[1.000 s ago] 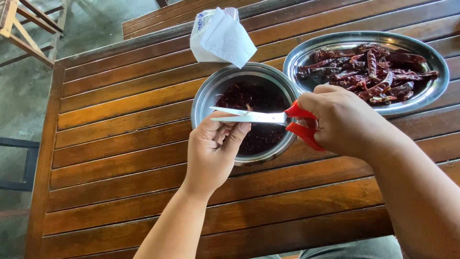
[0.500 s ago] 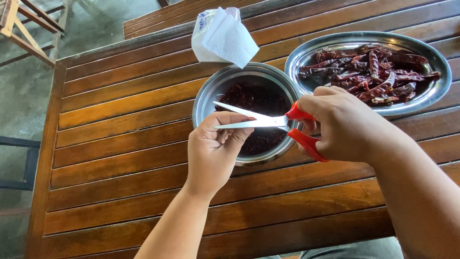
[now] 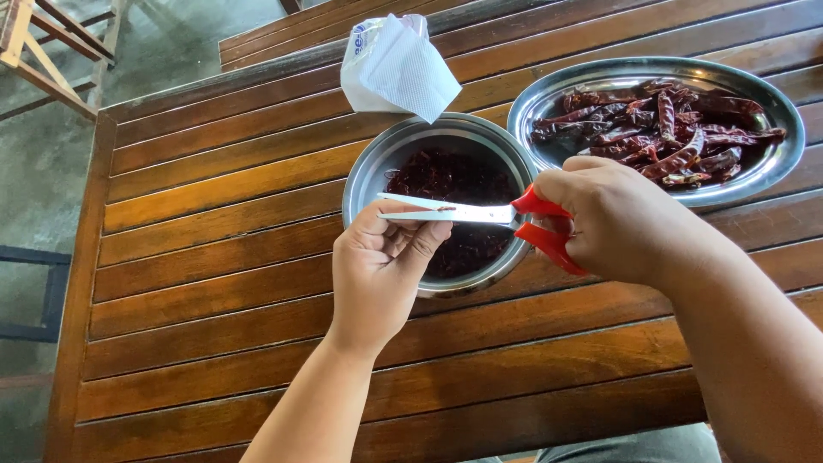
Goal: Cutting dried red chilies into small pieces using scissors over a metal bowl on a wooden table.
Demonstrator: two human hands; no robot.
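**Two hands, one pair of scissors, blades closing over the bowl**

Two hands are working above a round steel bowl (image 3: 375,176) that is holding dark red cut chili bits. The right hand (image 3: 619,219) is gripping the red handles of the scissors (image 3: 480,214) and squeezing; the blades are lying nearly shut and pointing left across the bowl. The left hand (image 3: 383,261) is curling just under the blade tips, thumb and fingers pinched together. It is probably holding a small piece of chili, but the piece is hidden, so what it grips cannot be told. One small red fleck is sitting on the upper blade.

An oval steel tray (image 3: 776,150) of whole dried chilies (image 3: 664,129) is sitting just beside the bowl, behind the right hand. A bag of white paper napkins (image 3: 396,64) is lying at the bowl's far edge. Everything is resting on a slatted wooden table (image 3: 214,257).

Judgement on doing this cut well:
- keeping the blades over the bowl's middle, so bits are dropping inside, not on the slats;
- keeping the left fingertips back from the edge, since they are sitting very close to the tips;
- feeding short lengths, closing the blades fully each time.
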